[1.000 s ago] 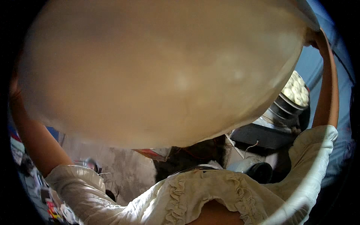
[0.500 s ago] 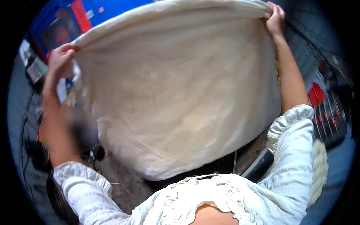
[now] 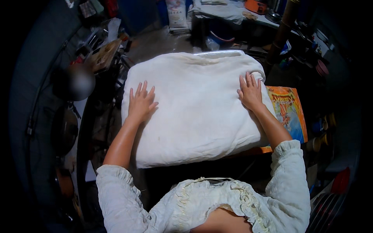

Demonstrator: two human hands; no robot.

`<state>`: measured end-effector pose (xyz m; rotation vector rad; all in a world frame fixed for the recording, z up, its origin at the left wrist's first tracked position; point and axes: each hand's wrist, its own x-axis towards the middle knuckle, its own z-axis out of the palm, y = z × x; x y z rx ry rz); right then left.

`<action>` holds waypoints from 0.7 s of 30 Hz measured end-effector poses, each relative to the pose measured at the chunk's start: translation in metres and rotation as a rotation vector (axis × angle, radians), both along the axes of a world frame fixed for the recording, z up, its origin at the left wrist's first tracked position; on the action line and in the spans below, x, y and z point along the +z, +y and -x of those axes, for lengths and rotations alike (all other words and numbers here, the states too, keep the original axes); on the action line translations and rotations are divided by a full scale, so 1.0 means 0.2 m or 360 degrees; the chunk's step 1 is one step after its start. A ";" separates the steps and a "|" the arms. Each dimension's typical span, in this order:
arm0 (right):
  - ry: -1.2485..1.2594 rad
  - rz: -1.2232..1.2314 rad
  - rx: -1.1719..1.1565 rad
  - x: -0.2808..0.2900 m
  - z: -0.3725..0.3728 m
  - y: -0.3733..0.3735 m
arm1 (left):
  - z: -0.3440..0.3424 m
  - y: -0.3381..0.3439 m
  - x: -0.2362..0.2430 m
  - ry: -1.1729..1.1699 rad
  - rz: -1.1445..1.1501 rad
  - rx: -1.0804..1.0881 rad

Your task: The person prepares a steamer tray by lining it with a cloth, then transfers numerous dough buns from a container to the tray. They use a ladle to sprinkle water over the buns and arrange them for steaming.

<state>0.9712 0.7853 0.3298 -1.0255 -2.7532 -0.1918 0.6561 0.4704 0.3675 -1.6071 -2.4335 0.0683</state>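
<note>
A white cloth (image 3: pixel 194 112) lies draped over a broad, low, roughly rectangular shape in front of me; what is beneath it stays hidden. My left hand (image 3: pixel 140 101) rests flat on the cloth near its left side, fingers spread. On the right side, my right hand (image 3: pixel 250 91) lies likewise, palm down with the fingers apart. A pale, shiny edge (image 3: pixel 223 53) peeks out from under the cloth at the far side. Beneath the right side of the cloth sticks out an orange and blue printed sheet or bag (image 3: pixel 289 112).
A wooden board (image 3: pixel 105 54) and assorted clutter stand at the far left. A dark round pan (image 3: pixel 67 128) is at the left. Farther back are a blue tub (image 3: pixel 222 38), a printed sack (image 3: pixel 177 13) and an orange appliance (image 3: pixel 256 6). A dark post (image 3: pixel 283 29) rises at the back right.
The cloth was held up and stretched between both closed hands; now it lies spread over the shape. Both hands have come down, let go of its edge and lie flat on it.
</note>
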 end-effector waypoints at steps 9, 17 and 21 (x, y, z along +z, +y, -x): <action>0.0358 -0.0499 0.0241 0.06 0.45 0.79 | 0.28 0.54 0.10 0.0134 -0.0057 0.0210; 0.0442 0.0100 -0.0336 0.23 0.46 1.02 | 0.70 0.81 0.09 0.0227 -0.0467 0.0754; 0.0850 -0.0026 -0.0095 0.40 0.47 1.01 | 0.89 0.74 0.01 0.0131 -0.0717 0.0588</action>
